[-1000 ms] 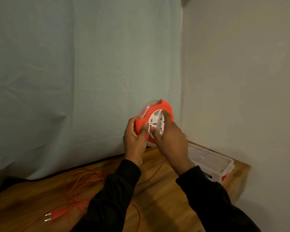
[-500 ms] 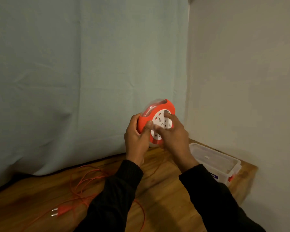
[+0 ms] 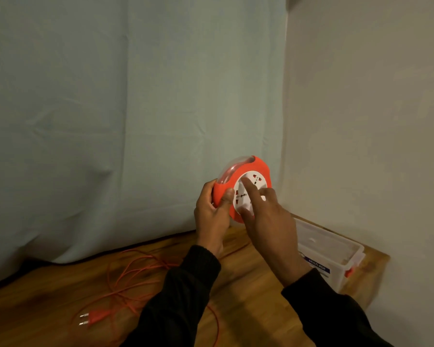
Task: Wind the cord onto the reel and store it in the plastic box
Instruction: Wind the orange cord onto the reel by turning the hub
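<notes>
An orange cord reel (image 3: 258, 166) with a white socket face is held up above the table. My left hand (image 3: 212, 216) grips its left rim, thumb on the orange edge. My right hand (image 3: 271, 219) has its fingers spread on the white socket disc, index finger pressed near the middle. Loose orange cord (image 3: 135, 276) lies in loops on the wooden table (image 3: 48, 301), ending in a two-pin plug (image 3: 93, 318) at the lower left. A clear plastic box (image 3: 336, 254) stands open on the table's right end, below and right of the reel.
A pale blue cloth (image 3: 123, 108) hangs behind the table. A plain wall (image 3: 373, 121) closes the right side, right behind the box. The table's right edge is just beyond the box.
My right hand's fingers have shifted round on the white disc, from pinching it to spread with the index finger up. The reel stays held up in my left hand.
</notes>
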